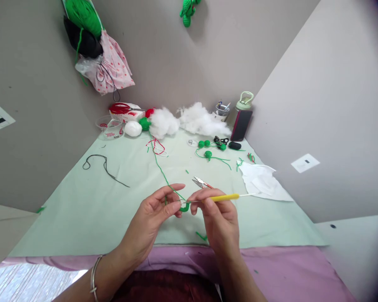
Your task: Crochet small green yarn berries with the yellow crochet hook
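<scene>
At a pale green worktop (82,218), the left grip (153,210) pinches one small green yarn piece (185,208) at its fingertips, while one yellow-handled hook (224,197), its long axis nearly level and tip pointing left to the yarn, is clasped in the right grip (219,216). Beyond lie one pair of scissors (202,183) and, farther back, four small green balls (208,154).

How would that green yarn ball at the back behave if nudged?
The green ball would probably roll, being round, though the white ball beside it might block one side. It's likely light and soft, as it looks like yarn.
</scene>
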`<move>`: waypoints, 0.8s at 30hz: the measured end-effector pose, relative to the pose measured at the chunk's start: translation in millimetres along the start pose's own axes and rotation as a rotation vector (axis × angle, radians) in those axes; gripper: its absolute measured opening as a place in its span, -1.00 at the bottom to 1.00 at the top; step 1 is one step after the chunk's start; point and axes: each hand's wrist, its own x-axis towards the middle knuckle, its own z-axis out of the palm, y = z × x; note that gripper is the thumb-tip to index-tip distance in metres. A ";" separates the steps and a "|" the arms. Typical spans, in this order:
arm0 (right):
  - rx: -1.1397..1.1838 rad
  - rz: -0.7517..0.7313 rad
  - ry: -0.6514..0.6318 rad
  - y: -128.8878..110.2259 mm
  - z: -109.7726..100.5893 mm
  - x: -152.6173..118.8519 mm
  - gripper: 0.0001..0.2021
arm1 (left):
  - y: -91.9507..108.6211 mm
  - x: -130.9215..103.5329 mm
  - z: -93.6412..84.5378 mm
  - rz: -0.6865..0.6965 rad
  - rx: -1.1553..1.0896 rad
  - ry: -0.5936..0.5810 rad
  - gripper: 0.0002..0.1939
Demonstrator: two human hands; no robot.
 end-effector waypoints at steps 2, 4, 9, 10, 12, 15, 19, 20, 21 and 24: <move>-0.107 -0.020 -0.014 -0.6 -1.6 -1.4 -0.78 | -0.4 -0.3 -0.2 0.020 0.010 0.014 -0.72; -0.373 -0.182 -0.042 0.6 -2.0 -6.4 -0.77 | -1.8 -0.7 0.6 0.051 0.000 0.043 -0.66; -0.790 -0.600 -0.088 9.4 0.3 -19.1 -0.56 | -2.1 0.4 1.7 -0.108 -0.206 -0.006 -0.41; -0.743 -0.561 -0.070 9.7 0.3 -18.3 -0.57 | -1.3 1.2 1.1 -0.163 -0.253 -0.034 -0.41; -0.545 -0.393 -0.015 7.8 -0.4 -12.7 -0.67 | 0.5 2.8 -0.3 -0.224 -0.309 -0.060 -0.46; -0.197 -0.121 0.047 4.0 -1.2 -1.9 -0.78 | 1.5 3.2 -0.1 -0.170 -0.260 -0.027 -0.50; -0.343 -0.199 0.036 10.7 2.9 -4.7 -0.80 | -2.6 -0.4 5.9 -0.011 -0.068 0.028 -0.43; -0.476 -0.314 0.038 13.7 4.3 -8.2 -0.76 | -3.6 -1.1 7.1 -0.004 -0.061 0.028 -0.43; -0.587 -0.432 0.040 16.2 5.2 -11.5 -0.70 | -4.1 -1.4 7.6 -0.022 -0.083 0.016 -0.44; -0.608 -0.490 0.066 16.1 3.8 -14.5 -0.64 | -2.1 1.1 3.3 -0.155 -0.244 -0.030 -0.53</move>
